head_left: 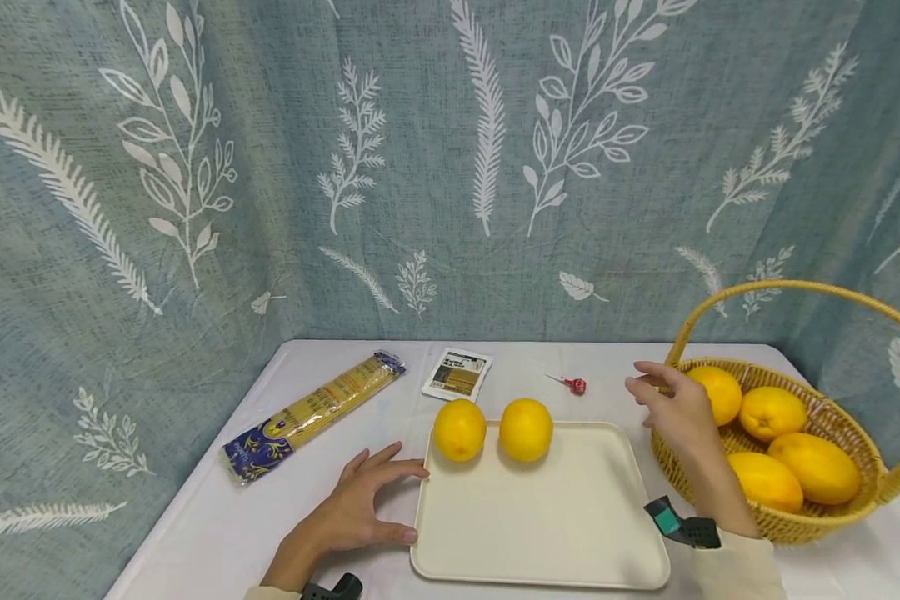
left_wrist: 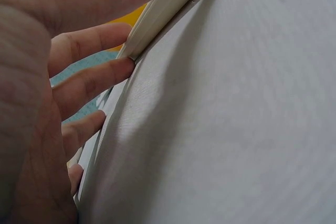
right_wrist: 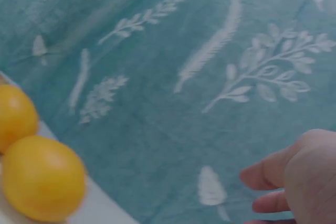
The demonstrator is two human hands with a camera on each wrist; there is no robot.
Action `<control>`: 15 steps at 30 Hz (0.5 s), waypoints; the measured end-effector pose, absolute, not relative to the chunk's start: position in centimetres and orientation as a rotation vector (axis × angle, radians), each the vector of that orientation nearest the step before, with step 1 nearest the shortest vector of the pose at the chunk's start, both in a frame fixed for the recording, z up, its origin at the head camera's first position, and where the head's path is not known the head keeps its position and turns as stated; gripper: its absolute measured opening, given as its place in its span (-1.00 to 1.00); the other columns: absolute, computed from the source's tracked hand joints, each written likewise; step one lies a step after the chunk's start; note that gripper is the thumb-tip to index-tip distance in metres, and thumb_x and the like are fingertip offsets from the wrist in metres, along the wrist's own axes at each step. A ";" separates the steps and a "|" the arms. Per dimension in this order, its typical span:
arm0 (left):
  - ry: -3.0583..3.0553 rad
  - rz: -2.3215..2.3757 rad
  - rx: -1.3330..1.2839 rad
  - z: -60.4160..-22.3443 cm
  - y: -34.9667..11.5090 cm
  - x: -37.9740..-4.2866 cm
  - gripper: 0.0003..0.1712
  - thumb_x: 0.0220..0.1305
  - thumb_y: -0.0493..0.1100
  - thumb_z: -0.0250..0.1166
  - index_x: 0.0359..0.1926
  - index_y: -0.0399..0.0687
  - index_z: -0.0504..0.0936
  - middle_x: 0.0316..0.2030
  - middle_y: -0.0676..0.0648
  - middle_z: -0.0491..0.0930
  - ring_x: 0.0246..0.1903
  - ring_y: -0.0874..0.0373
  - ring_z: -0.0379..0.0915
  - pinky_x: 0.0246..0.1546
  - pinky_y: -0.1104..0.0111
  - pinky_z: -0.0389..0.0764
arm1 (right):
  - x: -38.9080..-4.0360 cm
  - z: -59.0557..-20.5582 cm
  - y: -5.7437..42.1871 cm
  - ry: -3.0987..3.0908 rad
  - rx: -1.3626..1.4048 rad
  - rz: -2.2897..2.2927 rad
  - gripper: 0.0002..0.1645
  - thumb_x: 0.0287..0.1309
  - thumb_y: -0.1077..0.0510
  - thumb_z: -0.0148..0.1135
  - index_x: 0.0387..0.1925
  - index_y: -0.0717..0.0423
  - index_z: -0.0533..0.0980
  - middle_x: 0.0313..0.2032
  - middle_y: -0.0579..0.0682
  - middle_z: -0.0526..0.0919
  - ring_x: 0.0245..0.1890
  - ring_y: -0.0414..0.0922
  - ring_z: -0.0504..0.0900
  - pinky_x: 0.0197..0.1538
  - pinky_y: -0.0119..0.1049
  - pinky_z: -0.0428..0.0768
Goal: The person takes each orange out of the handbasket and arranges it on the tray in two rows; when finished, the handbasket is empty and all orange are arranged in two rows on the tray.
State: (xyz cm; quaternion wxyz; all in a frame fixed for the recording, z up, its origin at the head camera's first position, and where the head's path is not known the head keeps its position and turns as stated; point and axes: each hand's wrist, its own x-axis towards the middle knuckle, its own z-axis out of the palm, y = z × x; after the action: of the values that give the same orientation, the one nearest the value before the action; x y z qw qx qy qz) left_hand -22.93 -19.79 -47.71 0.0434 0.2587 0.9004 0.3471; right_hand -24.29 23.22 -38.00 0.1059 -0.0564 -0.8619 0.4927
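A cream rectangular tray lies on the table with two yellow-orange oranges, one at its far left corner and the other just to the right of it. My left hand is at the tray's left side, thumb and fingers spread, fingertips right at the rim. In the left wrist view, fingertips meet the tray's edge. Holding nothing, my right hand hovers between the tray and a wicker basket, fingers loosely bent. Several oranges sit in the basket.
A pack of dry spaghetti lies slanted on the left. Behind the tray are a flat white-and-brown packet and a red-wrapped lollipop. The basket's tall handle arches up at right. A leaf-patterned curtain hangs behind the table.
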 end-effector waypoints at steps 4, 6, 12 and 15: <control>2.760 1.054 0.791 -47.6 -19.7 -22.9 -0.18 -0.21 0.30 0.60 0.18 0.37 0.60 0.32 0.05 0.53 0.51 -0.26 0.05 0.47 -0.32 -0.24 | -23.2 -37.0 25.1 -2.595 -0.248 1.317 -0.33 0.46 -0.18 0.08 0.34 0.19 0.44 0.13 0.25 0.54 0.02 0.11 0.54 -0.10 -0.26 0.57; 2.762 1.054 0.792 -47.6 -19.7 -22.9 -0.18 -0.21 0.30 0.60 0.18 0.36 0.60 0.32 0.05 0.54 0.50 -0.26 0.05 0.47 -0.32 -0.24 | -22.7 -36.6 25.8 -2.631 -0.296 1.264 -0.32 0.45 -0.19 0.07 0.33 0.21 0.44 0.16 0.29 0.51 0.06 0.19 0.51 -0.06 -0.11 0.54; 2.763 1.053 0.804 -47.7 -19.6 -22.9 -0.18 -0.20 0.31 0.59 0.18 0.33 0.61 0.31 0.05 0.54 0.49 -0.29 0.07 0.45 -0.35 -0.23 | -21.5 -35.4 28.0 -2.790 -0.447 1.185 -0.16 0.43 -0.28 0.01 0.43 0.26 0.30 0.28 0.45 0.39 0.15 0.37 0.41 0.00 0.18 0.53; 2.764 1.047 0.793 -47.7 -19.6 -23.0 -0.18 -0.20 0.32 0.59 0.18 0.34 0.61 0.31 0.06 0.54 0.49 -0.28 0.06 0.46 -0.34 -0.24 | -21.3 -34.9 29.0 -2.861 -0.494 1.086 -0.15 0.43 -0.24 0.02 0.42 0.33 0.26 0.25 0.50 0.40 0.12 0.41 0.41 -0.01 0.23 0.53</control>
State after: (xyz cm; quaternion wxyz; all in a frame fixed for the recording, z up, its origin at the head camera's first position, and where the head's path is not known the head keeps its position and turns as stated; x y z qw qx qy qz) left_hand -22.96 -19.60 -47.67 0.0408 0.2588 0.9024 0.3420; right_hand -21.27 29.02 -34.94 0.0208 -0.1592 -0.9228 0.3502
